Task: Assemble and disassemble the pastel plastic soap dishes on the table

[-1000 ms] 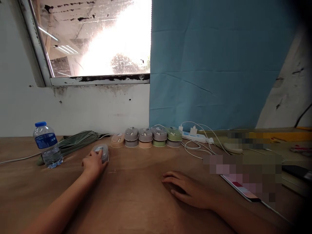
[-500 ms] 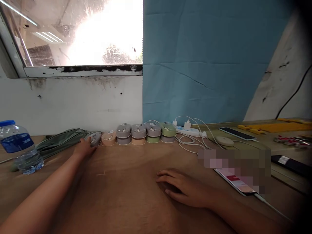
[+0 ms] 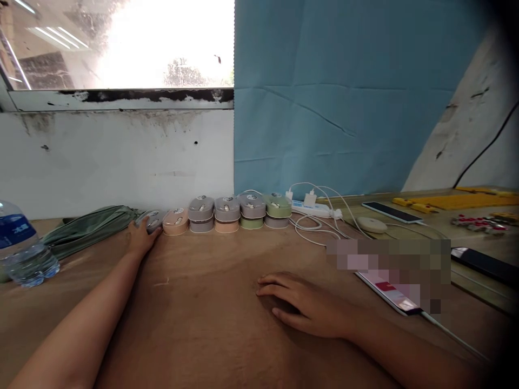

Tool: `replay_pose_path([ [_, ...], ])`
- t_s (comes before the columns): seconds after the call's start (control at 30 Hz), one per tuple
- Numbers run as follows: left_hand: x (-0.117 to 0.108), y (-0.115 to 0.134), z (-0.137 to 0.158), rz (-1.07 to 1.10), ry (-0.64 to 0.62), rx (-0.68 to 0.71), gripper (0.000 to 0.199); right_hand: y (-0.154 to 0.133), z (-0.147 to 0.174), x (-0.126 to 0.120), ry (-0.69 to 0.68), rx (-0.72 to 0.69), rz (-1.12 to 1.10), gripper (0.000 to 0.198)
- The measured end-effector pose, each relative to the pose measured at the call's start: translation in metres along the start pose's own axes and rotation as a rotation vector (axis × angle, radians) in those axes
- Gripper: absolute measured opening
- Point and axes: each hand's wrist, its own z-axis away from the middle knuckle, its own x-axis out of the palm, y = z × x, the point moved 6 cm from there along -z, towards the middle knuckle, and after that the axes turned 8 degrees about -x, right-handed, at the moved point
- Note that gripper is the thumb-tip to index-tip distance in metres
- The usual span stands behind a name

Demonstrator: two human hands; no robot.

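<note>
Table point(image 3: 203, 313), wooden. Your left hand point(image 3: 141, 237) clasps grey box point(image 3: 153, 218), beside peach box point(image 3: 175, 222) (right hand point(image 3: 308, 306) empty, fingers loosely parted). Likely placing; release wants steadiness.

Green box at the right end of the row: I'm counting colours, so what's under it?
A gray box sits under the green box; its front shows. Its top is covered, and its inside cannot be seen.

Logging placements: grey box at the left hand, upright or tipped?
Upright: the grey box shows its round label facing up, as the peach box beside it does. The left hand hides part of its front.
</note>
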Motion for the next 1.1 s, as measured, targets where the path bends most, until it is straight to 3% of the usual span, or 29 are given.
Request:
replay_pose_path([
  [0.43,-0.004,-0.001,-0.001,0.057,-0.019,0.052,0.054,0.000,-0.001,-0.001,0.012,0.005,-0.014,0.036],
  [0.77,-0.012,-0.002,0.005,-0.052,-0.028,0.090,0.053,-0.001,-0.002,-0.001,0.011,0.020,-0.034,0.036],
  [0.93,-0.030,0.002,0.043,-0.076,0.080,0.066,0.055,0.000,-0.001,0.000,0.018,0.023,-0.059,0.036],
  [1.1,-0.033,0.029,0.127,-0.108,-0.133,0.405,0.044,0.001,-0.001,0.001,0.025,0.033,-0.075,0.035],
])
